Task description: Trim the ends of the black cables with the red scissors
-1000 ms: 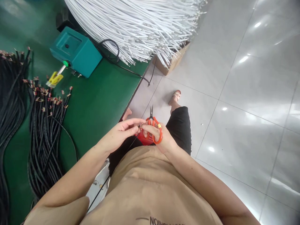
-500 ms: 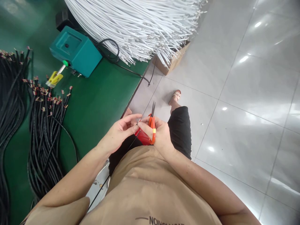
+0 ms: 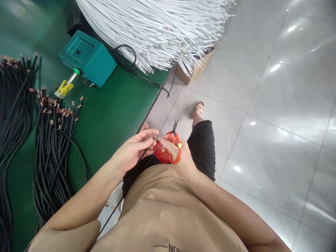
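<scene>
Between the thumb and fingers of my left hand [image 3: 138,147] is the end of a black cable [image 3: 143,155], pinched close to its tip. My right hand [image 3: 181,154] holds small scissors [image 3: 179,153] with orange handles and dark pointed blades, which face away from me and stand slightly apart. The right thumb and index finger come together near the cable's end; whether they hold a strand there is too small to tell. A red surface [image 3: 162,154] shows below the hands, over my lap.
On the green table [image 3: 112,108] lie bundles of black cables [image 3: 54,150] with stripped, coloured ends. A teal box-shaped device [image 3: 88,57] with a yellow clip stands behind them. White cables [image 3: 162,35] are heaped at the back, above a cardboard box [image 3: 195,71]. Tiled floor lies to the right.
The scissors' blades and handles have spread apart. My hands have drawn slightly apart, and more of the black cable shows at my left hand.
</scene>
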Motion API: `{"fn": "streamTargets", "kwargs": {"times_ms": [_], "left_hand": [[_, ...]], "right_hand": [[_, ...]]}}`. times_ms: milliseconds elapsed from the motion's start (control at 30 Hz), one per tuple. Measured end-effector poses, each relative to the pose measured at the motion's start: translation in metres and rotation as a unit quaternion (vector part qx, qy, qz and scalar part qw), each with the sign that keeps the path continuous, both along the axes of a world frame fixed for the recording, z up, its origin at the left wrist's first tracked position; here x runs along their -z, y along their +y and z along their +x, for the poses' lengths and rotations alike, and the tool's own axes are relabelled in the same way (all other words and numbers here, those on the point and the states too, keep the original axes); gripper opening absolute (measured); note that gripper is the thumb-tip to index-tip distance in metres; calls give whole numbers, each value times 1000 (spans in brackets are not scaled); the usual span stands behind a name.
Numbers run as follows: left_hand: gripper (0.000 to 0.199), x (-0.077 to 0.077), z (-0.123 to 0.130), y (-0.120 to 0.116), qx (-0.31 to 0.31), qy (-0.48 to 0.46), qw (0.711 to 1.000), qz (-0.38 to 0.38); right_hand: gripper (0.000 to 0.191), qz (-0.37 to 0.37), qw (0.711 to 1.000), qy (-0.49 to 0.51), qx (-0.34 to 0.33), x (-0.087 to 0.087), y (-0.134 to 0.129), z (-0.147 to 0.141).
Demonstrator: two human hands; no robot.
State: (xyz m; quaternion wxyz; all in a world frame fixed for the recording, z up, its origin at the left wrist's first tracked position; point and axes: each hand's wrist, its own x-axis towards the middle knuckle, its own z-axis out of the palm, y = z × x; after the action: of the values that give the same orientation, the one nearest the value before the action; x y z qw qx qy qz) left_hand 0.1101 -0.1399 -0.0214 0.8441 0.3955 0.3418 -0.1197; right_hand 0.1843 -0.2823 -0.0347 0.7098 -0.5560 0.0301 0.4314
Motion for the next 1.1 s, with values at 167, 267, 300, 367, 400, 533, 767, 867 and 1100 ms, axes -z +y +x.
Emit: {"fn": "streamTargets", "kwargs": {"times_ms": [167,267,300,367,400,533,767,867,1100], "left_hand": [[31,1,-1,1,12,-19,1000,4],[37,1,0,1,18,-35,999,4],[38,1,0,0,21,-38,999,6],[40,3,1,-2,31,-47,998,21],[40,3,1,-4,44,-52,997,43],[40,-14,0,-7,148,-76,937,308],[40,-82,-37,60,183,33,741,645],[46,-79,-81,108,136,208,603,758],[72,-18,-131,100,113,337,425,832]], "right_hand": [[15,3,1000,1,25,-2,1,3],[20,36,999,2,2,-5,4,5],[21,49,999,3,-14,-5,5,5],[20,62,997,3,-41,-6,5,6],[19,62,997,3,-48,-6,3,7],[20,24,997,-3,-74,-1,-6,14],[23,-92,989,-115,-14,10,-6,18],[26,-90,984,-150,-27,14,-1,11],[21,-57,973,-197,-103,18,6,-8]]}}
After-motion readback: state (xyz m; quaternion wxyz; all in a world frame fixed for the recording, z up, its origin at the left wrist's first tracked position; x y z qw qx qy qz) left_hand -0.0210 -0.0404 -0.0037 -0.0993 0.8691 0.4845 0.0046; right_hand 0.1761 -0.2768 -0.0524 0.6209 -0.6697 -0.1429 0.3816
